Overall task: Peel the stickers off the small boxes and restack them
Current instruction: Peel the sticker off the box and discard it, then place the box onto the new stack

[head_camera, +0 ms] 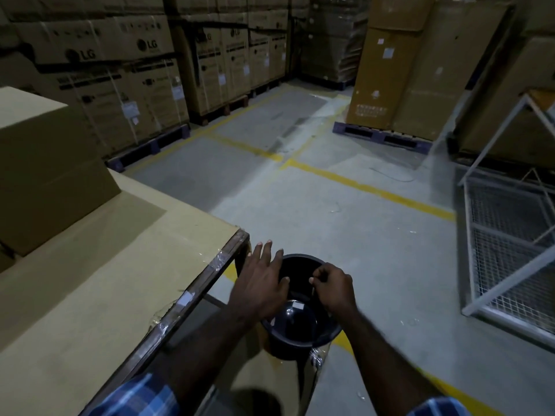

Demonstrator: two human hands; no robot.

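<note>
Both my hands hover over a black bin [327, 331] that stands on the floor beside the table corner. My left hand [261, 280] has straight, spread fingers above the bin's left rim and holds nothing. The fingers of my right hand [333, 285] are curled, and thumb and forefinger pinch a thin pale sticker strip [313, 292] over the bin's opening. A white sticker [297, 304] lies inside the bin. A large plain cardboard box [45, 175] stands on the table [120, 265] at the left. No small boxes are in view.
The table has a cardboard-covered top and a taped metal edge [192, 295]. Stacks of large cartons on pallets [144, 85] line the back and left. Tall cartons [399, 70] stand at the right rear. A white wire-mesh cage [510, 250] stands at the right. Yellow lines cross the concrete floor [330, 175].
</note>
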